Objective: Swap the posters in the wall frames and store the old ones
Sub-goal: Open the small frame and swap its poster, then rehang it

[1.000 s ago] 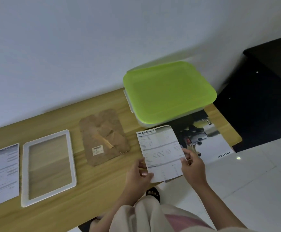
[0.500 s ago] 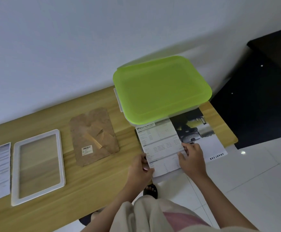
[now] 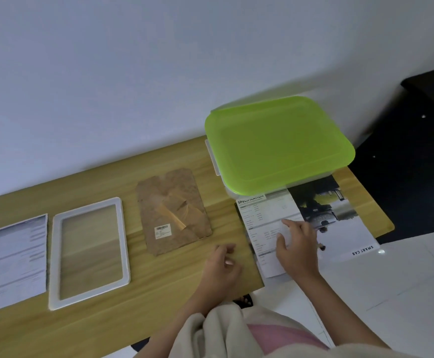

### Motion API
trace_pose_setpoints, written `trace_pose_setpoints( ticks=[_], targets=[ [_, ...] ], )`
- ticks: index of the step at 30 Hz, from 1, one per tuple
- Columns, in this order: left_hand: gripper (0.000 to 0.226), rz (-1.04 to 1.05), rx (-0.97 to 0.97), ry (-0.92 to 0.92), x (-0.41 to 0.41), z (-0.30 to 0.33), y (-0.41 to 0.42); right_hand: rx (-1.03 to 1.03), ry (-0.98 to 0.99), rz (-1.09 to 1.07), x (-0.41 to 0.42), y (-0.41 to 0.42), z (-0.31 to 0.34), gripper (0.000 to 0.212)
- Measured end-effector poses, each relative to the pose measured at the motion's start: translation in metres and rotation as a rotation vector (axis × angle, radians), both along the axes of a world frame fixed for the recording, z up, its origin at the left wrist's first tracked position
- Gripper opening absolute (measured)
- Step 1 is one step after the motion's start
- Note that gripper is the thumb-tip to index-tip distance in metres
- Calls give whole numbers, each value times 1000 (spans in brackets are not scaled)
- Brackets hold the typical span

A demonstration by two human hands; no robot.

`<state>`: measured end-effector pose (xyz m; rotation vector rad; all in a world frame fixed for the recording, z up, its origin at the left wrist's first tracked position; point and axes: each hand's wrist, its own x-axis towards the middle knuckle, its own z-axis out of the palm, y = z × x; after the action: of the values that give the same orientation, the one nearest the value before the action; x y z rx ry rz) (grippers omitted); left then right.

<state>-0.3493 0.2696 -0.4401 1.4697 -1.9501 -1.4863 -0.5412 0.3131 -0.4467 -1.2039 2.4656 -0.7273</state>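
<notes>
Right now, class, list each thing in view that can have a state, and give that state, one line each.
Box: shut, green lid on.
Frame: empty, flat on the table.
Backing board: out of the frame, lying flat.
Spec sheet: flat, pressed by right hand.
Car poster: flat, partly under the sheet and box.
Left sheet: flat.
Left hand: empty, loosely curled.

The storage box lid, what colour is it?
Bright lime green, on the storage box lid, clear in the head view.

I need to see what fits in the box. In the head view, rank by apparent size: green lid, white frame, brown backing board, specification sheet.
1. green lid
2. white frame
3. brown backing board
Unranked: the specification sheet, partly covered by the right hand.
</notes>
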Motion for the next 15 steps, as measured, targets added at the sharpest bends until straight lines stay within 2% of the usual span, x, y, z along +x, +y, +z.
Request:
trace_pose_setpoints(
  ticks=[11,15],
  targets=[
    [26,491,-90,41,182,22,-38,-69,-163,342,196,-80,26,31],
    [20,609,-95,20,256,23,-41,-70,-236,450,270,-103,28,30]
  ],
)
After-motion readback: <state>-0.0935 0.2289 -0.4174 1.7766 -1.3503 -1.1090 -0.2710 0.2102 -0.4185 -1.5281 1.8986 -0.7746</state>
